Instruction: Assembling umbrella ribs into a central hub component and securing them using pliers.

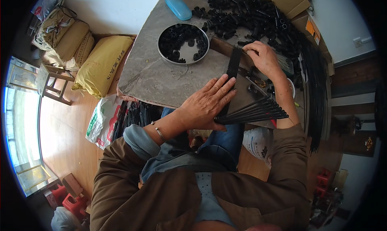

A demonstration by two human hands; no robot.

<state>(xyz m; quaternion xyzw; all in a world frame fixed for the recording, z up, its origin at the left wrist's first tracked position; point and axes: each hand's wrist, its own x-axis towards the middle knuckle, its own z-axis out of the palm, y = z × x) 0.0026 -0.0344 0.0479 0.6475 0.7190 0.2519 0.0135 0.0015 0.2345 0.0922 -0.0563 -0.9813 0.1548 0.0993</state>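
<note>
My left hand (207, 100) lies flat, fingers stretched out, across a bundle of thin black rods (233, 64) that look like umbrella ribs. From under its thumb side more black rods (258, 112) fan out to the right, with rounded ends. At the bundle's far end my right hand (264, 58) is closed in a pinch; what its fingertips hold is too small to tell. A brown wooden bar (221, 46) lies beside the bundle. Left of it on the table stands a round metal tin (160, 49) with small black ring-shaped parts inside.
A large heap of small black parts (246, 15) covers the far table (141, 76). Long black rods (316, 94) hang over its right edge. A blue case (178, 7) lies at the back. Yellow sacks (102, 64) and a wooden stool (56, 84) stand on the left.
</note>
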